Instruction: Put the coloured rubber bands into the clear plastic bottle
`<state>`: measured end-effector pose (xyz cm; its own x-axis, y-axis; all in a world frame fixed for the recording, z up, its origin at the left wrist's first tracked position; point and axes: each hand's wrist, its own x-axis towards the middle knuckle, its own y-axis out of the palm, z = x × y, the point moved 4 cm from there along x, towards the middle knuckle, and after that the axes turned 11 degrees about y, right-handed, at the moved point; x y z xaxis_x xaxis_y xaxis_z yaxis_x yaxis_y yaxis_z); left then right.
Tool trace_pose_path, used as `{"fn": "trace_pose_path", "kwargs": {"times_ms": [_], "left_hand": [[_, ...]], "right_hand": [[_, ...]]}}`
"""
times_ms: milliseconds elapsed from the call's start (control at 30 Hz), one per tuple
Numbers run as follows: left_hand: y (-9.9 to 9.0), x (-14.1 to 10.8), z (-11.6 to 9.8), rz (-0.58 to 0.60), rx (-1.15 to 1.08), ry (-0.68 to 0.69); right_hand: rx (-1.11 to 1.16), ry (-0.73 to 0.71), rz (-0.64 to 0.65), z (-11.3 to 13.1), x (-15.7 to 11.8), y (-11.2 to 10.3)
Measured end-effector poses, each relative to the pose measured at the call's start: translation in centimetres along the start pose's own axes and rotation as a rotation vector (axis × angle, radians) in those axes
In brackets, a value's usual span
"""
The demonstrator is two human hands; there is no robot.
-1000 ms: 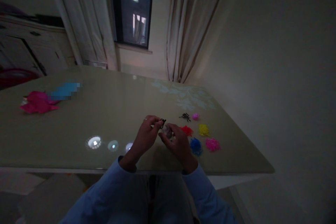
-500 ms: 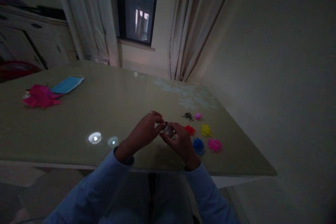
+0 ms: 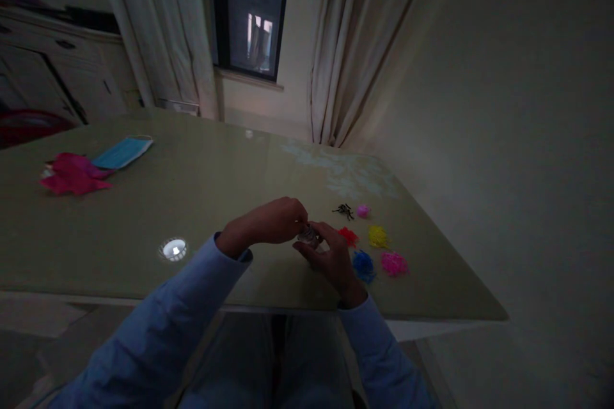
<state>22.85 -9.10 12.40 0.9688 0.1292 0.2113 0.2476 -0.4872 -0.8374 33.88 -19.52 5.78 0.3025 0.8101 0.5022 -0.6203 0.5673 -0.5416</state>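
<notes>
My right hand (image 3: 330, 254) is closed around a small clear container (image 3: 307, 236) above the front part of the table. At the container's top, my left hand (image 3: 283, 218) bends over with its fingers pressed together; whatever they pinch is too small to make out. Right of my hands lie small piles: red (image 3: 348, 237), blue (image 3: 363, 266), yellow (image 3: 378, 236) and pink (image 3: 394, 263). Behind them are some black strands (image 3: 344, 211) and a small pink ball-like bundle (image 3: 363, 211).
On the table's (image 3: 192, 204) left side, a crumpled pink wrapper (image 3: 75, 174) lies beside a blue face mask (image 3: 123, 153). Curtains (image 3: 330, 45) and a window (image 3: 254, 13) stand behind the table, a cabinet (image 3: 91, 77) at the back left.
My left hand has turned over the container's top, its wrist raised and its fingers now curled down. My right hand stays almost where it was, still holding the container.
</notes>
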Motion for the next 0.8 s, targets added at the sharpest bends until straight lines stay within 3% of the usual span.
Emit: {"fn": "trace_pose_path", "kwargs": {"times_ms": [167, 600, 800], "left_hand": [[-0.3, 0.4, -0.6, 0.095, -0.033, 0.024], [-1.0, 1.2, -1.1, -0.027, -0.105, 0.018], [-0.6, 1.7, -0.6, -0.026, -0.120, 0.016]], "right_hand": [[0.043, 0.042, -0.007, 0.2, -0.1, -0.4], [0.159, 0.176, 0.009, -0.7, -0.6, -0.8], [0.237, 0.244, 0.018, -1.5, -0.7, -0.5]]}}
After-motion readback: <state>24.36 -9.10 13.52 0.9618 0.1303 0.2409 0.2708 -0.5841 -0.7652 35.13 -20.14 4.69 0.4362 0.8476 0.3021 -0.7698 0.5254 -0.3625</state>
